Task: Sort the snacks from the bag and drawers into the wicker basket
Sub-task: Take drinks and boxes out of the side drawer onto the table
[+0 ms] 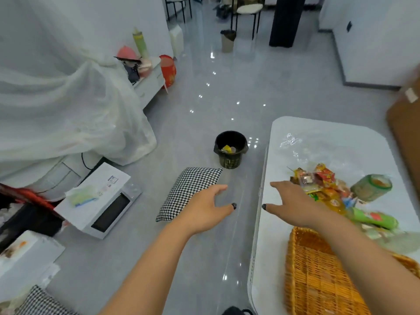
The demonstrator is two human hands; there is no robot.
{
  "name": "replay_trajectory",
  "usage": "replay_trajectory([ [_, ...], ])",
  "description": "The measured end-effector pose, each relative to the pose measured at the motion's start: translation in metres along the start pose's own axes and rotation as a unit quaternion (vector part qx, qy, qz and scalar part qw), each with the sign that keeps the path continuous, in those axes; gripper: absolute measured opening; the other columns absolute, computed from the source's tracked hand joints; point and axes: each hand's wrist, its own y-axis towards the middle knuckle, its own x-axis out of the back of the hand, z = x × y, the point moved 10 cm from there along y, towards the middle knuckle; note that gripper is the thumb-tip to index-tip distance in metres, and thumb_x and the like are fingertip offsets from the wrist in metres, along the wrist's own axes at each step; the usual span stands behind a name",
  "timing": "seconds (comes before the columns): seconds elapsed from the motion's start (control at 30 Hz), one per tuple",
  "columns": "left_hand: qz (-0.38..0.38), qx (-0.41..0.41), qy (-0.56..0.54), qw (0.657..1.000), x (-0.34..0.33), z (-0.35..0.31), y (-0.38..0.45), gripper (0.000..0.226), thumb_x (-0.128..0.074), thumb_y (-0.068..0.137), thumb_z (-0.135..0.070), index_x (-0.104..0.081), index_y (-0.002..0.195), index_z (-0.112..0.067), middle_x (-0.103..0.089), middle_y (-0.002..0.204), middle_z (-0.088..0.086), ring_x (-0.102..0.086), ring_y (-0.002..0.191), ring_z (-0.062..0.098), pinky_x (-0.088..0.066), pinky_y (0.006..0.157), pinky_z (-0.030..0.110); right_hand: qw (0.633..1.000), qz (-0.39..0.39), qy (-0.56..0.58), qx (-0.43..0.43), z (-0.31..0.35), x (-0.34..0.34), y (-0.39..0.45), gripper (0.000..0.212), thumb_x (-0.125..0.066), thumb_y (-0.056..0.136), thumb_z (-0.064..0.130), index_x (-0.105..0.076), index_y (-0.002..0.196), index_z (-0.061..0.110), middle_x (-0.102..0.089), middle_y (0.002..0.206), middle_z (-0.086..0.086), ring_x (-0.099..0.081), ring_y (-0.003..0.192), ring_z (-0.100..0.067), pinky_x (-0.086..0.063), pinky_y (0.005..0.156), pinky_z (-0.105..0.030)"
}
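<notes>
My left hand (205,211) hangs over the grey glossy floor at lower centre of the frame, fingers spread and relaxed, holding nothing, just in front of a black-and-white houndstooth cushion (189,192) lying on the floor. My right hand (293,204) reaches over the left edge of the white rounded table (329,142) at right of the frame, fingers extended and empty, its far side next to the heap of brightly coloured snack packets (322,187). The woven orange wicker basket (318,276) sits on the table at lower right, below the heap and partly under my right forearm. A green-lidded clear jar (371,187) lies tilted right of the packets, and a green tube-shaped packet (375,218) lies below it. A crumpled clear plastic bag (293,142) rests on the table above the heap. A black waste bin (230,148) stands on the floor at centre; a white microwave (100,201) sits at left.
</notes>
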Motion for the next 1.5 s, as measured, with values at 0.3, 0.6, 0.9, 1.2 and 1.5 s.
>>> replay_trajectory([
  [0.3, 0.102, -0.064, 0.021, 0.993, -0.004, -0.074, 0.155, 0.060, -0.063, 0.092, -0.034, -0.039, 0.146, -0.027, -0.040, 0.151, -0.009, -0.038, 0.138, 0.009, -0.030, 0.103, 0.019, 0.991, -0.045, 0.039, -0.116, -0.072, 0.059, 0.081, 0.074, -0.055, 0.091, 0.049, -0.027, 0.150, 0.014, -0.027, 0.154, -0.007, -0.024, 0.142, -0.026, -0.026, 0.112, -0.035],
  [0.6, 0.186, -0.136, 0.096, 0.968, -0.028, -0.154, 0.284, 0.060, -0.061, 0.093, -0.038, -0.037, 0.147, -0.029, -0.038, 0.152, -0.009, -0.039, 0.137, 0.010, -0.034, 0.108, 0.024, 0.971, -0.090, 0.081, -0.206, -0.142, 0.136, 0.114, 0.067, -0.058, 0.091, 0.040, -0.030, 0.149, 0.021, -0.033, 0.150, -0.005, -0.028, 0.139, -0.023, -0.026, 0.109, -0.031],
  [0.9, 0.316, -0.238, 0.174, 0.902, -0.112, -0.242, 0.381, 0.057, -0.055, 0.096, -0.036, -0.034, 0.148, -0.029, -0.035, 0.155, -0.005, -0.039, 0.137, 0.014, -0.028, 0.096, 0.015, 0.919, -0.109, 0.149, -0.349, -0.212, 0.154, 0.122, 0.074, -0.051, 0.093, 0.046, -0.016, 0.154, 0.020, -0.021, 0.158, -0.006, -0.021, 0.144, -0.024, -0.024, 0.112, -0.031],
  [1.2, 0.400, -0.308, 0.229, 0.833, -0.176, -0.283, 0.376, 0.057, -0.056, 0.095, -0.029, -0.035, 0.148, -0.025, -0.043, 0.149, 0.000, -0.044, 0.131, 0.016, -0.033, 0.093, 0.018, 0.868, -0.164, 0.204, -0.422, -0.233, 0.157, 0.093, 0.070, -0.050, 0.096, 0.040, -0.015, 0.154, 0.019, -0.018, 0.157, -0.006, -0.018, 0.145, -0.024, -0.023, 0.113, -0.032],
  [1.5, 0.468, -0.366, 0.290, 0.750, -0.265, -0.288, 0.403, 0.061, -0.056, 0.094, -0.027, -0.031, 0.150, -0.022, -0.042, 0.148, 0.002, -0.042, 0.134, 0.021, -0.037, 0.107, 0.032, 0.753, -0.201, 0.319, -0.540, -0.291, 0.104, 0.074, 0.070, -0.052, 0.095, 0.038, -0.020, 0.153, 0.014, -0.021, 0.157, -0.008, -0.021, 0.144, -0.027, -0.025, 0.115, -0.036],
])
